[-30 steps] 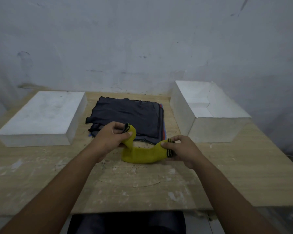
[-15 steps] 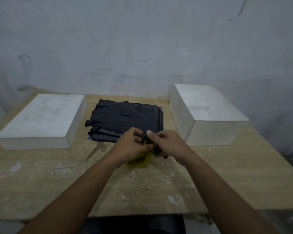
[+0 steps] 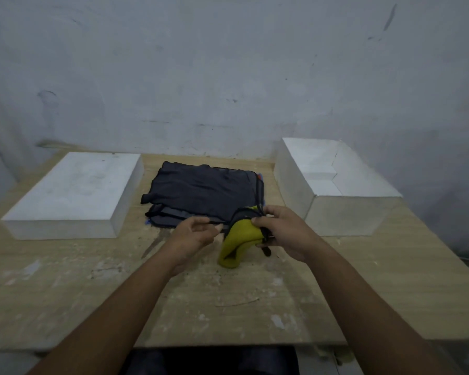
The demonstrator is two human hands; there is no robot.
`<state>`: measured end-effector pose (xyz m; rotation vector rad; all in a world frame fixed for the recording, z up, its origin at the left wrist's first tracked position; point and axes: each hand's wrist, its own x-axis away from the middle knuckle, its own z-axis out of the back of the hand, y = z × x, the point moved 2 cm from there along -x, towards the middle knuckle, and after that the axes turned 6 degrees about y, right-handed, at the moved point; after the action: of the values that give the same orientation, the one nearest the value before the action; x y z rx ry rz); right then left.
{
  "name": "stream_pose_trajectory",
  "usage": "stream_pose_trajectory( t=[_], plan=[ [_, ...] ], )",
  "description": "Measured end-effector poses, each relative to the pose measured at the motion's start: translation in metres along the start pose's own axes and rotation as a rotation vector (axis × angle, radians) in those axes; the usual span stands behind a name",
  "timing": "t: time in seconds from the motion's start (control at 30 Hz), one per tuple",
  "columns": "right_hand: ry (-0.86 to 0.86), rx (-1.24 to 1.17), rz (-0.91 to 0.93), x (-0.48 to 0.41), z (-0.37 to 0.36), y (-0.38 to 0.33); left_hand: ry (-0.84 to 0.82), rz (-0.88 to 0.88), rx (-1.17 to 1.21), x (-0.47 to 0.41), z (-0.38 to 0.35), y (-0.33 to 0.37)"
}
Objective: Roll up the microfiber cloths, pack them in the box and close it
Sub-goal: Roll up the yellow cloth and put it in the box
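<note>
left of the box, right hand grips the doubled yellow cloth; left hand pinches its black hem. looks soft, light, springy: hold the gathered ends.

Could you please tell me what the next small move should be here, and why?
Probably let the left hand release and carry the yellow cloth into the open box: the right hand grips it doubled over, and the box stands just to its right.
</note>
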<state>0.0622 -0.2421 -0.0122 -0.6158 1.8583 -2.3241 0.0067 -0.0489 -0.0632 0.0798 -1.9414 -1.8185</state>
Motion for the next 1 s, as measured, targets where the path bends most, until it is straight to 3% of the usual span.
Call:
stream_pose_trajectory(
  t=[0.23, 0.4, 0.57, 0.77, 1.0],
  plan=[
    [-0.122, -0.176, 0.118, 0.006, 0.008, -0.043, -0.227, 0.14, 0.219, 0.004, -0.008, -0.005],
    [-0.143, -0.266, 0.087, 0.001, 0.012, -0.05, -0.436, 0.21, 0.558, 0.008, -0.008, 0.002],
    [-0.012, -0.126, -0.019, -0.01, 0.018, -0.016, -0.268, 0.096, 0.38, 0.0, -0.001, 0.005],
    [0.132, 0.042, -0.184, -0.019, 0.006, 0.037, -0.067, 0.163, 0.197, -0.009, 0.012, -0.014],
    [0.22, 0.248, -0.072, -0.014, -0.012, 0.041, 0.148, 0.048, -0.207, -0.008, 0.01, -0.013]
  ],
)
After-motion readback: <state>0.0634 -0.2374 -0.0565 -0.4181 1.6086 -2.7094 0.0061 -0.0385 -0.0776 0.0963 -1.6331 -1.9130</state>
